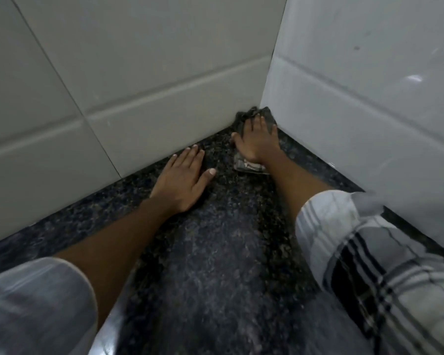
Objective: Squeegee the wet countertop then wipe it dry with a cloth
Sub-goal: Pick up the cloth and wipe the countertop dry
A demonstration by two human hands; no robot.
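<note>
At the far left, a wall of large pale tiles [92,80] is seen, meeting the dark speckled countertop [215,252] along a diagonal joint. At the lower left, a light sleeve [34,303] covers the upper part of the left arm. The left hand [183,179] is laid palm down on the countertop, close to the foot of the left wall; its fingers are straight and held together, with the thumb set apart to the right. Nothing is held by it.

Just to the right, the right hand [258,142] is pressed flat on a dark cloth [251,116], the fingers spread and extended toward the corner. The cloth is located on the countertop in the corner where the two walls meet; its far edge is bunched against the tiles, and its near edge shows from beneath the wrist. The left hand and the cloth are apart.

Further right, a second wall of white tiles [369,98] is seen. At the lower right, the right forearm emerges from a plaid sleeve [369,265].
</note>
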